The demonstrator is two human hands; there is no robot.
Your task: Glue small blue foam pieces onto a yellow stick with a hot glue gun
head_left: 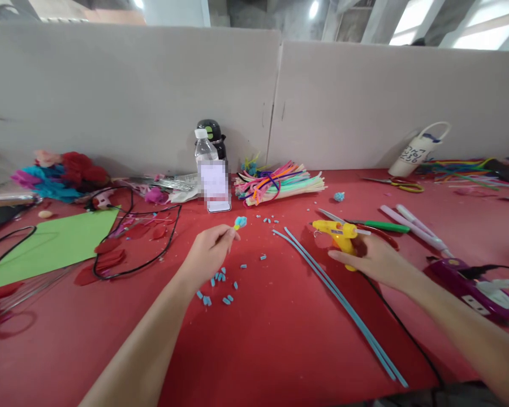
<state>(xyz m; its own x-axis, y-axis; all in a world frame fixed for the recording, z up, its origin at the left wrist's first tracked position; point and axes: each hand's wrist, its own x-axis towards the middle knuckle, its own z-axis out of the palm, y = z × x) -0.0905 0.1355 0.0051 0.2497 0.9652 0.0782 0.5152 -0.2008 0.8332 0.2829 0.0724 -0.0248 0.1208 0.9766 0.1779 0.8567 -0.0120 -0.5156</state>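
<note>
My left hand (212,249) is closed in a pinch on a small fuzzy blue flower (241,221) with a yellow base, held just above the red table. My right hand (371,257) is around a yellow hot glue gun (335,228); its thumb crosses the handle and the other fingers are partly hidden. The gun's nozzle points left, and a glue stick pokes out at its back. Short cut blue pieces (218,276) lie scattered below my left hand. Two long light-blue pipe cleaners (343,302) stretch between the hands towards the front edge.
Behind stand a phone (215,183), a clear bottle (205,148) and a bundle of colourful pipe cleaners (280,183). Scissors (371,226) lie beyond the glue gun. At right is a purple power strip (470,291); at left, green paper (55,243) and a black cable (152,262).
</note>
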